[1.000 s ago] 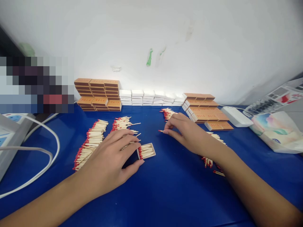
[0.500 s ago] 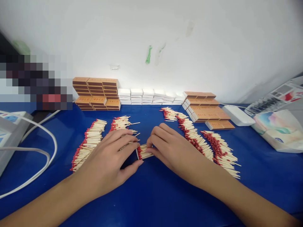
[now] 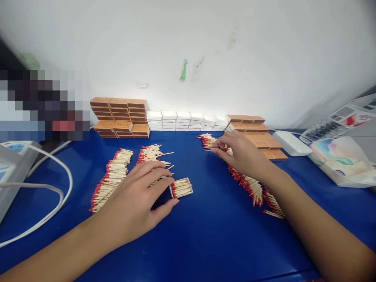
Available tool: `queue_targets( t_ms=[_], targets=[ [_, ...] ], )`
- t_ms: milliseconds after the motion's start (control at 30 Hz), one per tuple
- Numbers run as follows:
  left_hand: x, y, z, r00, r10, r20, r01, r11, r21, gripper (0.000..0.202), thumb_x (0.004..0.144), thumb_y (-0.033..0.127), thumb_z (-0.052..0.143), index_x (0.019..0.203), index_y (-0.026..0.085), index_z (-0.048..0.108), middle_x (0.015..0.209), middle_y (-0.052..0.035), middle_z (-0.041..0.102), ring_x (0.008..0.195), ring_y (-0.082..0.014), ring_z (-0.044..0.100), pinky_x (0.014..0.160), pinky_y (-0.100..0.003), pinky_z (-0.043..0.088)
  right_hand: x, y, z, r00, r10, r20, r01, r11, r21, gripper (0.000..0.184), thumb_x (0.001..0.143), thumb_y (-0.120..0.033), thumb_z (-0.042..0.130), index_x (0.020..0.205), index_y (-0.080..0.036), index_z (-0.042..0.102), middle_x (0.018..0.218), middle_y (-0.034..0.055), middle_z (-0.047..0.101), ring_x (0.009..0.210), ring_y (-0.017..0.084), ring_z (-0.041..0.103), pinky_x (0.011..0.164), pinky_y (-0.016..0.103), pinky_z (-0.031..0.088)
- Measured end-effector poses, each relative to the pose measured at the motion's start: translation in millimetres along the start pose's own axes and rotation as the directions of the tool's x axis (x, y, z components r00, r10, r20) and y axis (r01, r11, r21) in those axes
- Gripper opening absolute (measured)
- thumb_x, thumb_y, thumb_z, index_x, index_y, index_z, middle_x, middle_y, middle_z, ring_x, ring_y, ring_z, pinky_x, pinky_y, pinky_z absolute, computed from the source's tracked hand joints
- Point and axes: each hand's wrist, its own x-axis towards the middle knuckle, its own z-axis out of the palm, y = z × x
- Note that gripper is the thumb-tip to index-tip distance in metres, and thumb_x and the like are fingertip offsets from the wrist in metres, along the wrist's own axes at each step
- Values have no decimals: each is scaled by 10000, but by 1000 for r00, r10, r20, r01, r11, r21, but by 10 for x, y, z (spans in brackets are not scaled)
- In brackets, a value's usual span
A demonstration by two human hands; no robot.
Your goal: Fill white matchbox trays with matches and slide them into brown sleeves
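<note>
A small white matchbox tray (image 3: 184,195) lies on the blue tabletop with red-headed matches (image 3: 182,187) inside, heads toward the left. My left hand (image 3: 143,192) steadies the tray's left end between fingers and thumb. My right hand (image 3: 239,152) is at the upper end of the right-hand row of matches (image 3: 248,186), its thumb and fingers pinched on a match (image 3: 207,149). The outer right match pile (image 3: 273,205) is partly covered by my right forearm. Two more match piles, one at far left (image 3: 113,176) and one behind my left hand (image 3: 148,153), lie on the left.
Stacked orange matchboxes (image 3: 120,113) stand at the back left, white trays (image 3: 183,121) along the wall, and more orange boxes (image 3: 263,141) at the back right. A white adapter (image 3: 292,143) and a tissue pack (image 3: 342,160) are at right. White cables (image 3: 69,176) curl at left.
My right hand has left the tray and moved up and right to the match row. The tray's matches now show fully. My left hand has stayed on the tray.
</note>
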Motion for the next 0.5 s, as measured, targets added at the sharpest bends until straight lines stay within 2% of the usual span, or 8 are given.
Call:
queue_targets(
  t_ms=[300,500],
  targets=[
    [-2,5,0,1000,-15,-4,15,1000,-7,225,1046,315,740,1223,178,736,1224,-107,808,1305,-327,703,1135,-540,607,31,42,92,995,14,101,-11,1000,-27,226,1037,-275,586,813,-246,592,886,99,665,867,284,606,786,423,477],
    [-8,5,-2,1000,-12,12,12,1000,-1,238,1049,312,736,1238,166,725,1226,-111,804,1317,-337,693,1142,-550,604,10,98,73,998,11,66,-7,998,-66,124,1019,-252,610,898,-238,633,919,102,665,909,298,612,806,428,485]
  ],
)
